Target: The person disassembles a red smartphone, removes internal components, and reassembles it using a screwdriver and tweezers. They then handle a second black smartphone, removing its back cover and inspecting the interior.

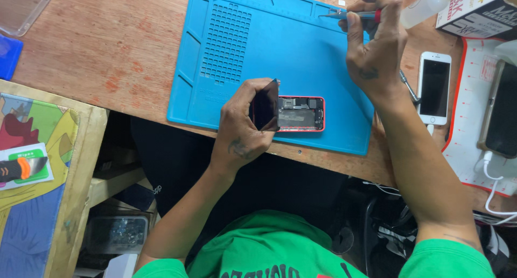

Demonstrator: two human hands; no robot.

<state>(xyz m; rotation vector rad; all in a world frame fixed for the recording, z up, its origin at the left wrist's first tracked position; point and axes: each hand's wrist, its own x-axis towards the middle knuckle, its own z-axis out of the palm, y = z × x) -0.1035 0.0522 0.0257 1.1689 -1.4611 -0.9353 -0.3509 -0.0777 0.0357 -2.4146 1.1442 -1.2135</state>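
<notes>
Holding the dark screen panel (264, 107) tilted up off the opened red phone (301, 114) with left hand (245, 122), fingers wrapped around its edge, all on the blue work mat (242, 41). Further right, right hand (374, 44) pinching a red-banded screwdriver (353, 14) at the mat's top edge. White phone (434, 87) lying off to the side.
</notes>
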